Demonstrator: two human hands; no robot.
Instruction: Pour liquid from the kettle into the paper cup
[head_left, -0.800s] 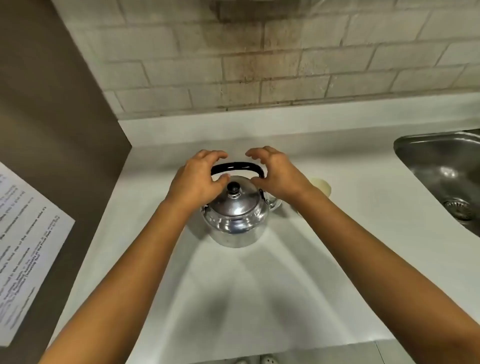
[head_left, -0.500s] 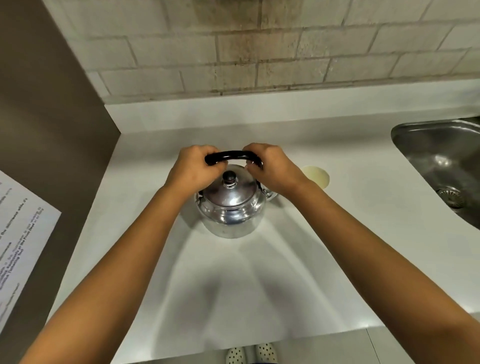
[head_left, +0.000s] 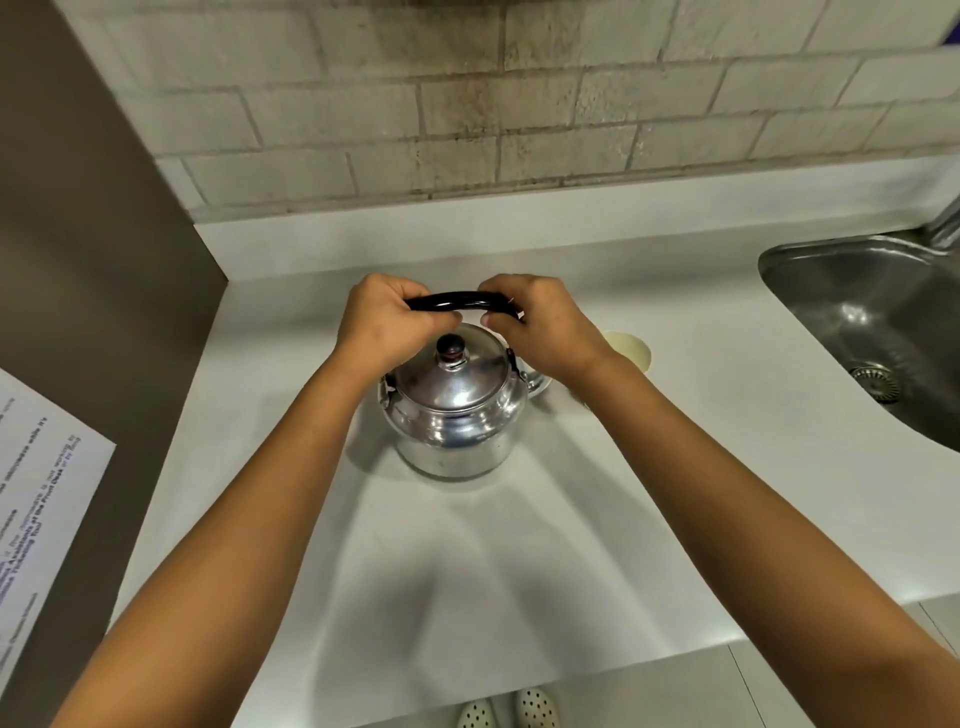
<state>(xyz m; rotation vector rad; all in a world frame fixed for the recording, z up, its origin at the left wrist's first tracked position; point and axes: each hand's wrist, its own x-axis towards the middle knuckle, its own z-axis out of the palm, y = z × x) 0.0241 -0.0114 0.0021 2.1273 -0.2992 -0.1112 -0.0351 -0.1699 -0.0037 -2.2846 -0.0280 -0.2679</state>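
Gripping kettle handle: left hand, right hand fingers wrapped around.

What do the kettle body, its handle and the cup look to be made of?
Kettle: polished metal, likely aluminium or steel, with mirror-like reflections. Handle: glossy black, probably plastic. Paper cup: matte cream, apparently paper, half hidden behind the right hand.

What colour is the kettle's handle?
Glossy black, seen in the head view: the handle arches over the silver kettle.

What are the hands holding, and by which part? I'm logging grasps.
Both the left hand and right hand grip the kettle by its black handle.
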